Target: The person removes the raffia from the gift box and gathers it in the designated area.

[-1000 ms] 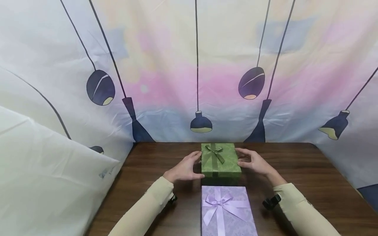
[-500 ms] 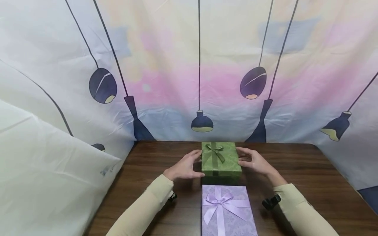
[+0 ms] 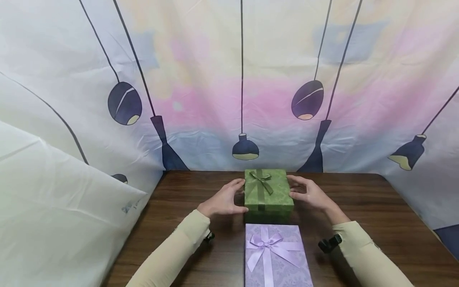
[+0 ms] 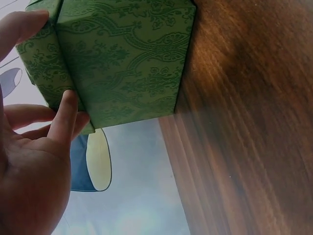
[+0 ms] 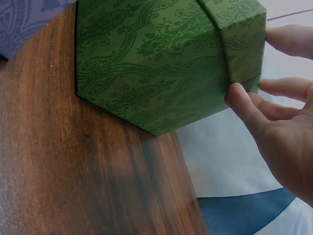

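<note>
Toward the back of the table stands a green patterned gift box (image 3: 270,216) with a green lid (image 3: 279,185), which carries a darker ribbon and bow. My left hand (image 3: 224,199) holds the lid's left side, thumb toward the near corner and fingers farther back. On the opposite side my right hand (image 3: 312,196) grips the lid in a similar way. Both wrist views show fingertips along the lid's lower edge, where it overlaps the box. The lid still covers the box, so the inside is hidden. Nearer to me lies a lilac gift box (image 3: 258,265) with a lilac bow.
A dark brown wooden table (image 3: 190,247) bears both boxes. The lilac box sits just in front of the green one, between my forearms. Behind the table hangs a cloth backdrop (image 3: 201,91) printed with lamps. White cloth (image 3: 64,223) drapes along the left side.
The green lid and both hands appear very slightly higher against the box. The view has tilted a little. My grip looks the same, and the lilac box has stayed in place.
</note>
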Demonstrator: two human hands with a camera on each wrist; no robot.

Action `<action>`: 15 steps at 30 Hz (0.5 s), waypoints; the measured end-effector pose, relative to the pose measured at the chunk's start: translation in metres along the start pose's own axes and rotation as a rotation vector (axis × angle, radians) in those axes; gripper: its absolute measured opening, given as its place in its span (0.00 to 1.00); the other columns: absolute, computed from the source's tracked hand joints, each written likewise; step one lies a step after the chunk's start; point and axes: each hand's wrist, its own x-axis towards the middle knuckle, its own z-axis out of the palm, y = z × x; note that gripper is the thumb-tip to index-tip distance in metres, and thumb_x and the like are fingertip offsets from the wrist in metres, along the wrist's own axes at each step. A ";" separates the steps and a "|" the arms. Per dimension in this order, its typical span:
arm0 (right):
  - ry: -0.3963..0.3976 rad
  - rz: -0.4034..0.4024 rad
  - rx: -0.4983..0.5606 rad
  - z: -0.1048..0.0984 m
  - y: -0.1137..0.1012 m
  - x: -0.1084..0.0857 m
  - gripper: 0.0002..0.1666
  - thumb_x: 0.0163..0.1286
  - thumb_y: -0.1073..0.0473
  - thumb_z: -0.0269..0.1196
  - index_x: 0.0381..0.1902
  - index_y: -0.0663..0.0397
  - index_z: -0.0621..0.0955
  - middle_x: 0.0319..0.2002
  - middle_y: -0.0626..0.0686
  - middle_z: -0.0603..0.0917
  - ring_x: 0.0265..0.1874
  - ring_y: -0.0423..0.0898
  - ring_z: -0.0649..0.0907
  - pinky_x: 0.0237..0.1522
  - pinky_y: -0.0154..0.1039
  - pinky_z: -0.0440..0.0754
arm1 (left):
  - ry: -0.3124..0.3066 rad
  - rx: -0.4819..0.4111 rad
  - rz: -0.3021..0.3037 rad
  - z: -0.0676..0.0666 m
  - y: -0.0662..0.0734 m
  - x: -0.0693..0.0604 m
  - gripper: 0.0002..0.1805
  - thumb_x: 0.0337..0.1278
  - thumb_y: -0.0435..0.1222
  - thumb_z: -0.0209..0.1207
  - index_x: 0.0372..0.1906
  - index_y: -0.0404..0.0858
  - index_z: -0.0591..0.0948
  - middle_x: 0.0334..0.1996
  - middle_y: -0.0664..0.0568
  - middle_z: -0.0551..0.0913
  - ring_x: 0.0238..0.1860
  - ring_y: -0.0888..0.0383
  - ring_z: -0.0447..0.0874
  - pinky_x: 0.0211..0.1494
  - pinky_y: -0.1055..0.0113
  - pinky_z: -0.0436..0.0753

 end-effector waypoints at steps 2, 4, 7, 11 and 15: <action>-0.002 -0.009 0.002 -0.001 -0.001 0.001 0.37 0.67 0.66 0.63 0.70 0.72 0.63 0.64 0.72 0.70 0.55 0.63 0.78 0.55 0.40 0.83 | 0.010 0.015 0.003 -0.002 0.001 0.000 0.53 0.45 0.50 0.71 0.73 0.29 0.60 0.71 0.39 0.61 0.64 0.48 0.75 0.71 0.52 0.70; 0.002 -0.021 -0.003 -0.002 -0.002 0.002 0.36 0.67 0.66 0.63 0.69 0.72 0.63 0.63 0.72 0.71 0.54 0.61 0.78 0.53 0.38 0.83 | 0.022 0.030 0.004 -0.003 0.002 0.000 0.54 0.45 0.51 0.71 0.73 0.29 0.60 0.71 0.38 0.61 0.67 0.45 0.69 0.71 0.50 0.70; 0.018 -0.045 -0.025 -0.003 -0.005 0.003 0.36 0.67 0.66 0.64 0.69 0.72 0.65 0.62 0.71 0.73 0.53 0.57 0.80 0.52 0.34 0.83 | 0.034 0.026 0.011 -0.006 0.003 -0.001 0.54 0.44 0.50 0.71 0.73 0.29 0.60 0.71 0.37 0.61 0.68 0.44 0.67 0.72 0.50 0.69; 0.034 -0.065 -0.046 -0.004 -0.008 0.004 0.36 0.66 0.66 0.65 0.68 0.70 0.66 0.60 0.70 0.75 0.51 0.51 0.81 0.50 0.32 0.82 | 0.031 -0.019 0.019 -0.009 0.005 -0.002 0.55 0.45 0.48 0.72 0.73 0.28 0.58 0.72 0.37 0.59 0.63 0.47 0.76 0.72 0.52 0.69; 0.028 -0.054 -0.020 -0.006 -0.012 0.007 0.36 0.66 0.66 0.64 0.69 0.69 0.65 0.61 0.69 0.74 0.52 0.49 0.80 0.50 0.31 0.82 | 0.027 -0.064 0.022 -0.012 0.005 -0.002 0.55 0.46 0.45 0.73 0.74 0.29 0.56 0.73 0.38 0.57 0.59 0.51 0.80 0.70 0.58 0.73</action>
